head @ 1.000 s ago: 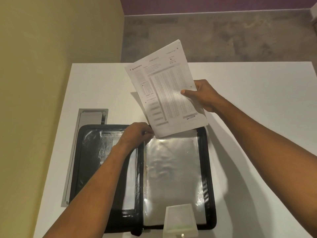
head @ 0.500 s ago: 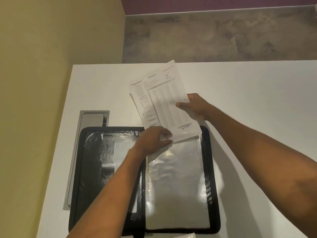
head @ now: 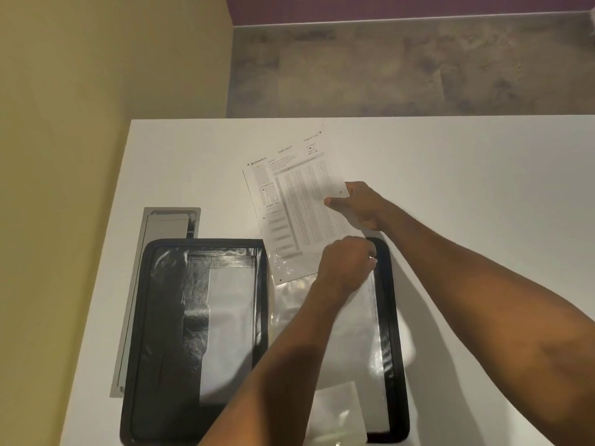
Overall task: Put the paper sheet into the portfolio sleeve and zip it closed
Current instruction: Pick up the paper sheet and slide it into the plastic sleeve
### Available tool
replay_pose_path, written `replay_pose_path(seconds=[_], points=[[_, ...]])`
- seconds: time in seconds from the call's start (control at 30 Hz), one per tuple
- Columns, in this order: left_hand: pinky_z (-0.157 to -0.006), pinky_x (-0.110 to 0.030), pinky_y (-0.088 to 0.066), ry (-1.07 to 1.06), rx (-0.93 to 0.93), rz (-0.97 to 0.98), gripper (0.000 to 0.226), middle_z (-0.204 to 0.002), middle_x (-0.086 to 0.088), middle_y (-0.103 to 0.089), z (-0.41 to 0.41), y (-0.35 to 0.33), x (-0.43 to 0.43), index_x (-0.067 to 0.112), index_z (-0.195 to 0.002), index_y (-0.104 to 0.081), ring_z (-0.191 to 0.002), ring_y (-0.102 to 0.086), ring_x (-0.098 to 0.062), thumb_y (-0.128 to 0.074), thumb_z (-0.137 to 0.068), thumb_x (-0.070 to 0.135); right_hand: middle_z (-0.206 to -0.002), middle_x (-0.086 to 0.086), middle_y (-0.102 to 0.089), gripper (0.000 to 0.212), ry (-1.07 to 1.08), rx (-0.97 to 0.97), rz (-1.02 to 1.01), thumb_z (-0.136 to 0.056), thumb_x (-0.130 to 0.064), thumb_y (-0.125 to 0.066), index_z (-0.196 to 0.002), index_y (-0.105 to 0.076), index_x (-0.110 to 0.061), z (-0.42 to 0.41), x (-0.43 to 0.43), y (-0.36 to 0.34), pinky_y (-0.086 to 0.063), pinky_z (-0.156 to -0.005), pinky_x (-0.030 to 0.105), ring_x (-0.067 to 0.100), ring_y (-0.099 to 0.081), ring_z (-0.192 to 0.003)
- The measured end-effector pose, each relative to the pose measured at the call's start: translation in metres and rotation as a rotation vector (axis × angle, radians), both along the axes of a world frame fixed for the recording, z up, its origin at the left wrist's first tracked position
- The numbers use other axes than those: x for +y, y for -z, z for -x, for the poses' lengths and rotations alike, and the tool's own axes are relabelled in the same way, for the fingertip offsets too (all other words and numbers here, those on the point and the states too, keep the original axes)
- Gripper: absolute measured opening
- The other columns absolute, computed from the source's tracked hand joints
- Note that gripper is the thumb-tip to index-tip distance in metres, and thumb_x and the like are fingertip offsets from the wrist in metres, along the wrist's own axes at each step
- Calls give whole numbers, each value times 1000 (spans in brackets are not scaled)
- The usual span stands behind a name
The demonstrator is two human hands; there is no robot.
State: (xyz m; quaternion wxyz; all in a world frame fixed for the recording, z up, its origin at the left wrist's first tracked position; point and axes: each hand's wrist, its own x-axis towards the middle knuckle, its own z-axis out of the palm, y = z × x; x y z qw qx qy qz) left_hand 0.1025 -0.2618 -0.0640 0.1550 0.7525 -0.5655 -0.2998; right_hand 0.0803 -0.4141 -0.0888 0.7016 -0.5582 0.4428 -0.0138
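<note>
On the white table (head: 467,162), the paper sheet (head: 299,207) is pinched at its right edge by the right hand (head: 360,204), its lower end entering the clear sleeve (head: 347,336) of the open portfolio (head: 164,317), whose top right corner is gripped by the curled left hand (head: 347,265).

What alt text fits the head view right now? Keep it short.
A person feeds a printed paper sheet into the clear sleeve on the right half of an open black zip portfolio lying on a white table. The right hand grips the sheet's right edge; the left hand pinches at the sleeve's top opening. Only the sheet's bottom edge is in.
</note>
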Motion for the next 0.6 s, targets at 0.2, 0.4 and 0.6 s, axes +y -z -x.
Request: replay_pose_path(seconds=[0.2, 0.4, 0.6], points=[[-83, -33, -56, -13, -86, -18, 15, -104, -1, -77, 5, 7, -3, 20, -109, -77, -89, -73, -21, -74, -95, 24, -107, -4, -75, 38, 3, 14, -9, -95, -12, -74, -131, -68, -5, -1, 1, -1, -55, -64, 13, 11, -72, -94], [-88, -38, -59, 60, -133, -47, 14, -107, 0, -76, -13, 9, 0, 23, -108, -77, -93, -71, -22, -68, -98, 18, -122, 2, -72, 41, 2, 15, -23, -97, -13, -72, -137, -65, -6, -3, 3, -1, -54, -64, 10, 6, -69, -97], [-91, -38, -57, 73, -12, -3, 16, -110, 1, -79, -16, 8, -3, 19, -108, -82, -99, -71, -19, -68, -99, 19, -101, -14, -70, 42, 60, 26, -95, -97, -10, -71, -138, -62, -4, 5, 7, 4, -49, -55, 2, -11, -70, -72]])
